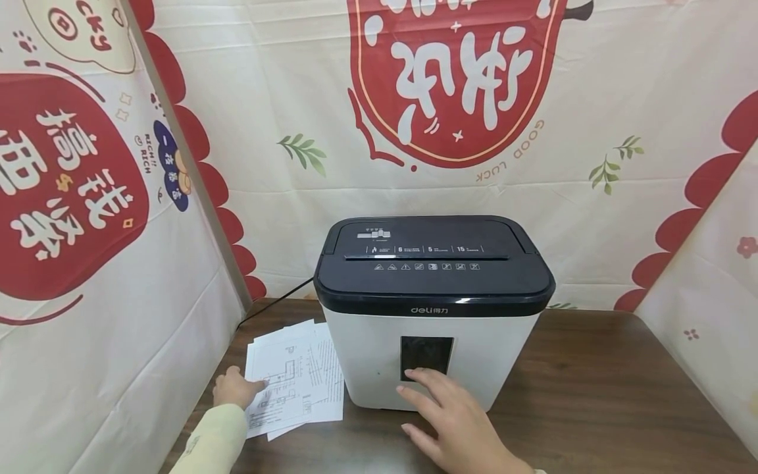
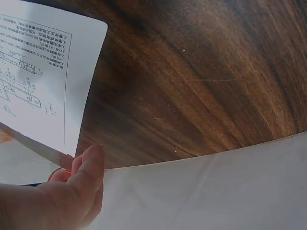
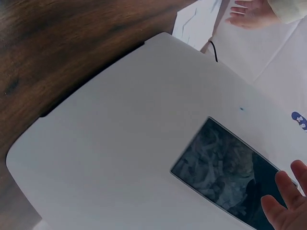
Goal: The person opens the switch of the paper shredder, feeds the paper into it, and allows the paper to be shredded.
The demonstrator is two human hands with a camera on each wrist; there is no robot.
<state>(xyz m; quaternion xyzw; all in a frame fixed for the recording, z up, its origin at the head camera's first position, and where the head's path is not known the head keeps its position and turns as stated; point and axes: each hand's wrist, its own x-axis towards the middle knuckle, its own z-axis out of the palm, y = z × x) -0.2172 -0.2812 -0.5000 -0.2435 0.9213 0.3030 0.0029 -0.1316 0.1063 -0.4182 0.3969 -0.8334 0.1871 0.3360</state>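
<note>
A white paper shredder [image 1: 367, 368] with a black top [image 1: 435, 280] stands upright on the wooden table. Left of it lies a loose stack of printed paper sheets [image 1: 284, 388] with line drawings. My left hand [image 1: 237, 388] is at the stack's left edge, a fingertip over the top sheet; in the left wrist view the left hand [image 2: 79, 191] is beside a corner of a sheet [image 2: 72, 96]. Fingers spread, my right hand [image 1: 453, 421] hovers before the shredder's front window [image 1: 426, 355]. Through that window [image 3: 216, 167], shredded paper strips show in the right wrist view.
A black power cord [image 1: 275, 301] runs from behind the shredder to the left. Printed cloth walls [image 1: 266, 217] enclose the table [image 1: 592, 388] at the back and both sides. A narrow feed slot [image 1: 426, 257] crosses the shredder's top.
</note>
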